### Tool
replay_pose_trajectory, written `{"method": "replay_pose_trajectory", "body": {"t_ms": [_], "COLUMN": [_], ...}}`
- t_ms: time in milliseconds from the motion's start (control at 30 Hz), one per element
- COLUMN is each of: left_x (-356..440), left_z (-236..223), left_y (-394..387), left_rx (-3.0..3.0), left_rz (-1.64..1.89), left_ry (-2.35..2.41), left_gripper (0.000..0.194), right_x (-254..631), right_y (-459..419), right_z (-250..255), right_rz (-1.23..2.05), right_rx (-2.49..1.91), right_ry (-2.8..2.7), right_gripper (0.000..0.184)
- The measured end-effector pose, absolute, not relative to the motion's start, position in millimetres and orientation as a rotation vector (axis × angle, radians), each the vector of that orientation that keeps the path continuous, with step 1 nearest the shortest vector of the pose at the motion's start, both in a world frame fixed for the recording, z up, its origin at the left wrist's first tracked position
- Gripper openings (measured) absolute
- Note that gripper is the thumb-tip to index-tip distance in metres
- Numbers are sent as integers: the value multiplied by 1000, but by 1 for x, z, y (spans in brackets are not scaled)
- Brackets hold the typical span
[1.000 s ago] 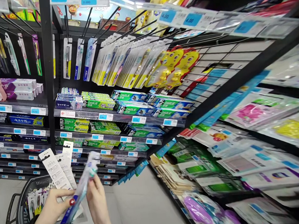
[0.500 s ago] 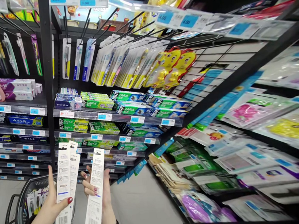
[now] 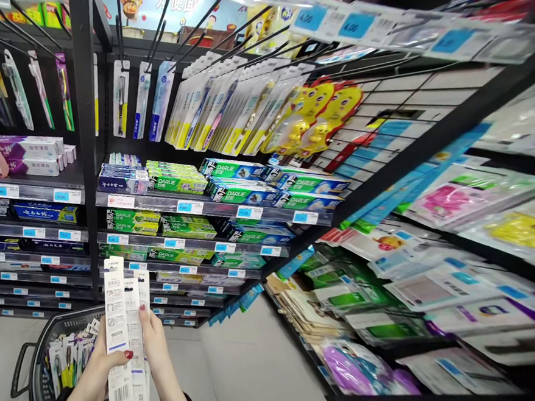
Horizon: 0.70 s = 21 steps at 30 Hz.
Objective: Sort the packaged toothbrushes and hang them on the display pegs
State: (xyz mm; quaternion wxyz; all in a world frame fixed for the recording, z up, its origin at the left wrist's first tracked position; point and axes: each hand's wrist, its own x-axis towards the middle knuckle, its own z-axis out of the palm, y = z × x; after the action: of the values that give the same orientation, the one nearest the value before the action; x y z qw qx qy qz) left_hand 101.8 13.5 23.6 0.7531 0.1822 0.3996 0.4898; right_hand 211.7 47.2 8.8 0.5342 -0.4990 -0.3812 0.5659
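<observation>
Toothbrush packs (image 3: 116, 321) stand upright and overlapping between my hands, their white printed backs and barcodes facing me. My left hand (image 3: 94, 374) is closed around the packs on the left, its thumb with a red nail lying across the front one. From the right side, my right hand (image 3: 156, 346) grips the stack, a red-nailed finger pressed near the top of the rear pack. The brushes themselves are hidden behind the card backs. Below and left of my hands, a dark shopping basket (image 3: 39, 387) contains several more packaged toothbrushes (image 3: 68, 361).
Toothbrush packs (image 3: 206, 116) hang from hooks ahead, with yellow duck-shaped packs (image 3: 321, 117) beside them. Shelves below carry toothpaste boxes (image 3: 239, 190). On the right, a slanted rack (image 3: 437, 274) of bagged goods borders the grey floor (image 3: 252, 372).
My right hand has moved left, bringing its pack against those in my left hand. The packs now form one overlapping stack. The view has shifted slightly.
</observation>
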Motion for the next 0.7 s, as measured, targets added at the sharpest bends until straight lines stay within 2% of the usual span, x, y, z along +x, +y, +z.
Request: {"method": "replay_pose_trajectory", "body": {"t_ms": [133, 267, 333, 500, 700], "left_x": [104, 105, 103, 96, 93], "left_z": [19, 8, 2, -1, 16], "left_y": [15, 17, 19, 28, 36], "left_rx": [437, 477, 478, 417, 381], "left_rz": [1062, 1061, 1048, 1166, 1297], "left_ry": [918, 948, 926, 911, 901], "left_gripper": [92, 84, 83, 82, 89], "right_x": [209, 207, 210, 216, 206], "right_y": [49, 53, 54, 33, -4], "right_z": [2, 0, 0, -10, -26], "right_rz": [1174, 855, 796, 1090, 1219], "right_rx": [-1246, -1489, -1554, -1348, -1309], "right_ry": [-1115, -1319, -1366, -1287, -984], "right_gripper": [42, 35, 33, 38, 40]}}
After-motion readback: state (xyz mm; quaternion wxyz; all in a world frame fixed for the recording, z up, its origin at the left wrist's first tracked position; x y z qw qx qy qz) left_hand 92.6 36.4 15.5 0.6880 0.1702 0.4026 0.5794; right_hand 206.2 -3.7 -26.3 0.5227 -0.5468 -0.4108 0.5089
